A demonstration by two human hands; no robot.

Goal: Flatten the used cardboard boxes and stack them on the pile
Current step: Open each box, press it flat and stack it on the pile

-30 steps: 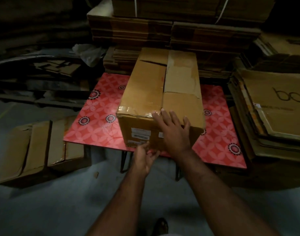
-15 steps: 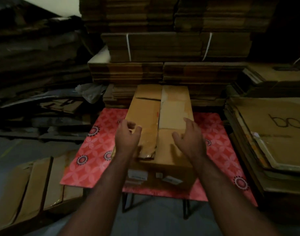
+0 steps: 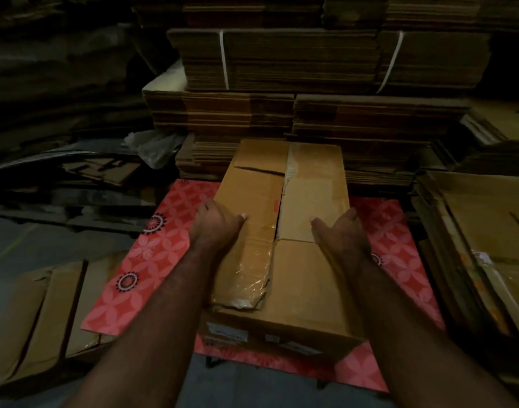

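A long brown cardboard box (image 3: 299,275) stands assembled on a red patterned table (image 3: 152,260), its top flaps closed with torn clear tape along the seam. My left hand (image 3: 215,223) curls over the box's left top edge, thumb lying on the flap. At the box's right top edge my right hand (image 3: 339,231) rests, palm turned inward, fingers around the side. Both forearms reach in from the bottom. A pile of flattened boxes (image 3: 476,248) lies to the right of the table.
Tall strapped bundles of flat cardboard (image 3: 282,60) rise right behind the table. A flattened box (image 3: 37,316) lies on the grey floor at the left. A crumpled plastic bag (image 3: 152,147) sits at the back left among dark cardboard scraps.
Both hands have moved from the near end of the box and its top seam outward to its left and right top edges. The view has come closer to the box.
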